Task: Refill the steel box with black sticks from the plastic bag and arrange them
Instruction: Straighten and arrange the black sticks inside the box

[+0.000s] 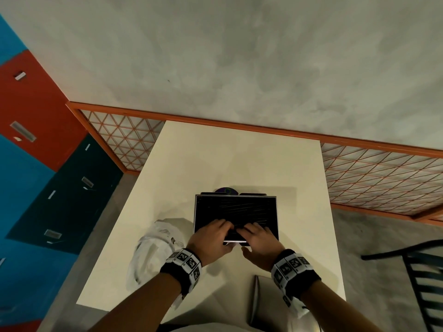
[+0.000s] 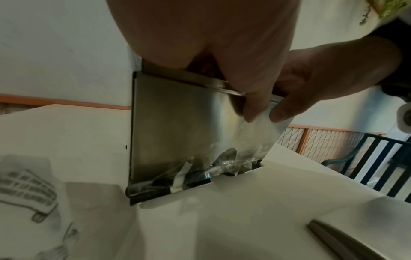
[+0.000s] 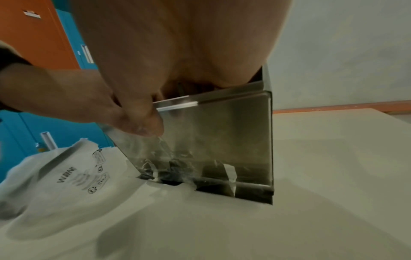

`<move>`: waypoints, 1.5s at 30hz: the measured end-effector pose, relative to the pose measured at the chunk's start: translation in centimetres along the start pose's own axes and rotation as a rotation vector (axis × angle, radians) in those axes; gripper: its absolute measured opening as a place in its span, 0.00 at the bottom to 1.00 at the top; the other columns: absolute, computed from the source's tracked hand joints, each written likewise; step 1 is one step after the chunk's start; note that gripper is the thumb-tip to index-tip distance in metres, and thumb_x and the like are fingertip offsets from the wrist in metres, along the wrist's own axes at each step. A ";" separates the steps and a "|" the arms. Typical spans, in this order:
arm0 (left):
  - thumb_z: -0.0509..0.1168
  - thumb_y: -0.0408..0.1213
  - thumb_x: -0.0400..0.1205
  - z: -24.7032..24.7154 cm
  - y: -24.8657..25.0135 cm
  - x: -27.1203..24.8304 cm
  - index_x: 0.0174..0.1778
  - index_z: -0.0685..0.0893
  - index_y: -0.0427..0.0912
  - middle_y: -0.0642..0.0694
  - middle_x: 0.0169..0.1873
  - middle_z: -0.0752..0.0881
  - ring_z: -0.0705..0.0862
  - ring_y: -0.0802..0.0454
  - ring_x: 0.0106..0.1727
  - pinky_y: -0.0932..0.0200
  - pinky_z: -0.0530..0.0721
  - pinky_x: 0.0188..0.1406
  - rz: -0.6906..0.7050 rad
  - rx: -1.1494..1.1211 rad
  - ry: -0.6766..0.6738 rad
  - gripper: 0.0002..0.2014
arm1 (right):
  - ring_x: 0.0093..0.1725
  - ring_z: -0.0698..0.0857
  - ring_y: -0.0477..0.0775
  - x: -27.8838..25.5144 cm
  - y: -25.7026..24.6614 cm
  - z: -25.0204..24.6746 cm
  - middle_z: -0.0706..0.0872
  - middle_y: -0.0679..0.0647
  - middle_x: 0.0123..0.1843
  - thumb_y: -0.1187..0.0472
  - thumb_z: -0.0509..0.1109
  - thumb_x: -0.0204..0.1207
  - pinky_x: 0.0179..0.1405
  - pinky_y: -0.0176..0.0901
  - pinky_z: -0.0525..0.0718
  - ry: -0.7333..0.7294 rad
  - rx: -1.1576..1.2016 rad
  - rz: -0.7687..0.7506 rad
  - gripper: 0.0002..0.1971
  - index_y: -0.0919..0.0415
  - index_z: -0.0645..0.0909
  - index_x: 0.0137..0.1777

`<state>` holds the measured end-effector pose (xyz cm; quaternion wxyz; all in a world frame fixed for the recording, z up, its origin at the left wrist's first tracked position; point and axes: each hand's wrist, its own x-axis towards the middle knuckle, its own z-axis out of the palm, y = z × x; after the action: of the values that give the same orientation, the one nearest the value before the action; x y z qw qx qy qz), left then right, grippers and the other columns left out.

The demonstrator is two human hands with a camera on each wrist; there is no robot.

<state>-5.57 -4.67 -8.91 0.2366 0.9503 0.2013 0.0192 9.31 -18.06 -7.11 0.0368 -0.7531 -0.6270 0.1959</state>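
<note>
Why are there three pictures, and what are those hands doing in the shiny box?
No machine here: a person wears three cameras. The top picture comes from the head, looking down. The other two come from the wrists, looking along each hand, so the box's side looks huge there.

On the table stands a steel box full of thin black sticks. The left hand and right hand both reach over its near edge, fingers on the sticks and thumbs outside. Whether they pinch any stick is hidden.

Left of the box lies a crumpled white plastic bag. A flat steel piece, maybe the lid, lies near the right wrist.
</note>
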 end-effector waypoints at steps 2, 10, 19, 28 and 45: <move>0.66 0.52 0.78 0.2 -0.1 0.1 0.61 0.82 0.48 0.51 0.54 0.82 0.81 0.51 0.59 0.53 0.84 0.59 -0.017 -0.010 0.004 0.19 | 0.68 0.75 0.56 -0.1 0.0 0.0 0.78 0.49 0.67 0.53 0.65 0.73 0.63 0.55 0.78 0.055 0.028 -0.010 0.24 0.50 0.75 0.72; 0.71 0.48 0.75 0.7 -0.5 0.4 0.72 0.77 0.47 0.50 0.63 0.77 0.76 0.48 0.67 0.49 0.82 0.67 -0.053 -0.022 -0.040 0.28 | 0.62 0.78 0.54 0.0 -0.6 -0.6 0.80 0.49 0.62 0.53 0.64 0.73 0.60 0.53 0.80 0.049 0.077 -0.066 0.19 0.50 0.76 0.65; 0.76 0.48 0.74 0.2 -0.8 -0.5 0.57 0.76 0.54 0.58 0.51 0.81 0.81 0.59 0.53 0.58 0.83 0.56 -0.115 -0.229 -0.078 0.20 | 0.74 0.70 0.54 0.4 -0.4 -0.6 0.76 0.49 0.73 0.52 0.66 0.76 0.71 0.56 0.72 -0.147 0.050 0.031 0.29 0.48 0.66 0.78; 0.73 0.43 0.75 0.6 -0.7 -0.4 0.63 0.79 0.52 0.55 0.54 0.89 0.88 0.52 0.55 0.52 0.87 0.58 -0.189 -0.211 -0.171 0.20 | 0.64 0.79 0.51 -0.4 -0.3 -1.1 0.83 0.49 0.65 0.58 0.69 0.74 0.65 0.48 0.79 -0.109 0.269 0.080 0.25 0.49 0.72 0.72; 0.68 0.50 0.72 0.0 -0.5 0.1 0.59 0.71 0.58 0.51 0.51 0.89 0.89 0.46 0.50 0.48 0.89 0.51 -0.201 -0.181 -0.190 0.21 | 0.63 0.82 0.62 0.4 -2.0 -2.0 0.82 0.55 0.66 0.60 0.61 0.68 0.61 0.56 0.82 -0.253 0.182 0.186 0.29 0.46 0.65 0.72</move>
<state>-5.68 -4.28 -9.15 0.3397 0.8979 0.2695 -0.0763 8.22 -16.89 -4.77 0.0076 -0.7708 -0.5339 0.3475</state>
